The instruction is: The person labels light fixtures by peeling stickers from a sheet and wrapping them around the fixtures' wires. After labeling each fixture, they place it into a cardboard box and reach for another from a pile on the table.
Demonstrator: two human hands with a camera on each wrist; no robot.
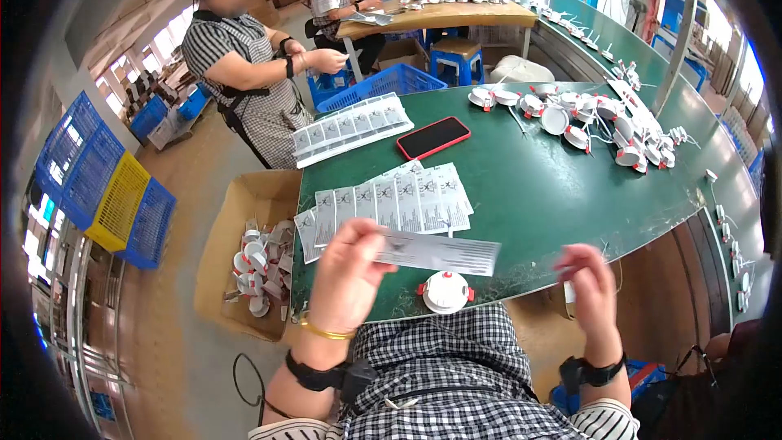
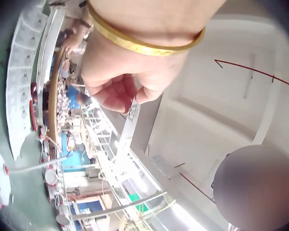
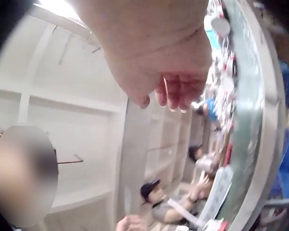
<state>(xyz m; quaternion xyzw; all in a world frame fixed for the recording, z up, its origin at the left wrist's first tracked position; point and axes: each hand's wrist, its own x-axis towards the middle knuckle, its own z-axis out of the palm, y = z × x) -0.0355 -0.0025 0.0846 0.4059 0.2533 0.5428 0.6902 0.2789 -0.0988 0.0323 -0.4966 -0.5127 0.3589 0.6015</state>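
The left hand [image 1: 349, 275] pinches one end of a printed label strip [image 1: 444, 253] between thumb and fingers; the strip extends to the right above the table edge. In the left wrist view the same hand [image 2: 130, 72] grips the strip [image 2: 131, 122] at its end. Just below the strip, a round white lamp with red clips [image 1: 446, 292] lies at the table's near edge. To the right, the right hand [image 1: 588, 285] is raised, its fingers loosely bent and holding nothing; the right wrist view shows this hand [image 3: 159, 62] with a gap between thumb and fingers.
Overlapping label sheets [image 1: 383, 204] lie on the green table [image 1: 521, 212], with a red-edged phone [image 1: 433, 138] and more sheets [image 1: 352, 129] behind. Many lamps [image 1: 578, 118] are heaped at back right. A carton [image 1: 224, 253] of lamps stands left. A person [image 1: 244, 65] stands beyond the table.
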